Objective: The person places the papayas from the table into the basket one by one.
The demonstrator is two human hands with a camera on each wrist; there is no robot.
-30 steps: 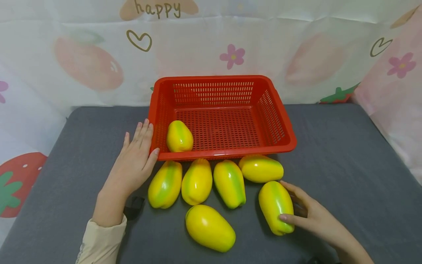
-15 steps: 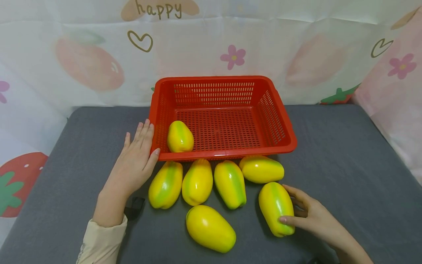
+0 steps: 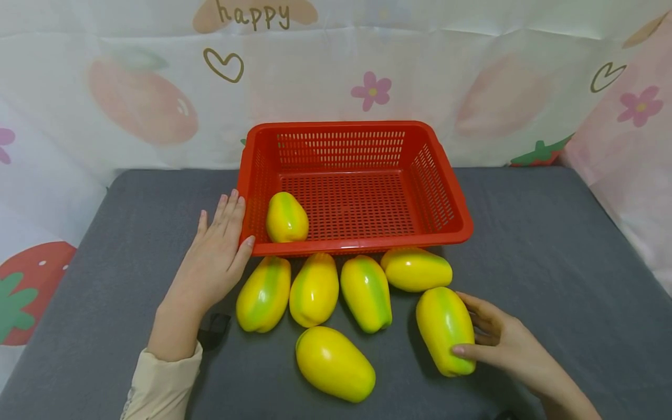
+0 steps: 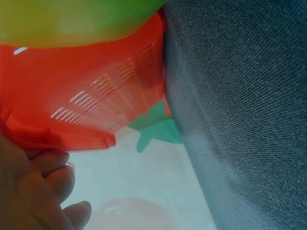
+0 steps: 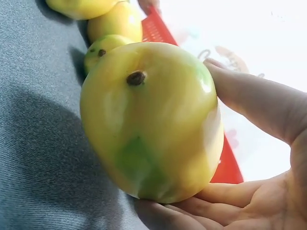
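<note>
My right hand (image 3: 506, 344) grips a yellow-green papaya (image 3: 446, 332) from its right side, thumb on top and fingers round the far side. The right wrist view shows this papaya (image 5: 151, 124) end-on, with a dark stem spot, close over the grey cloth. With fingers extended, my left hand (image 3: 212, 262) rests against the left rim of a red plastic basket (image 3: 357, 242); the thumb touches its front corner. Inside the basket, at the front left, lies one papaya (image 3: 286, 217). In the left wrist view, fingertips (image 4: 60, 179) show right at the basket's rim (image 4: 81, 143).
Along the basket's front stand papayas in a row: one at left (image 3: 263, 294), then a second (image 3: 314, 290), a third (image 3: 366, 293) and a sideways one (image 3: 417, 269). Another papaya (image 3: 336, 363) lies nearer the front. A printed cloth (image 3: 325, 76) hangs behind the grey table (image 3: 551, 251).
My right hand and its papaya have shifted slightly to the right over the last half second. The left hand and basket have stayed put.
</note>
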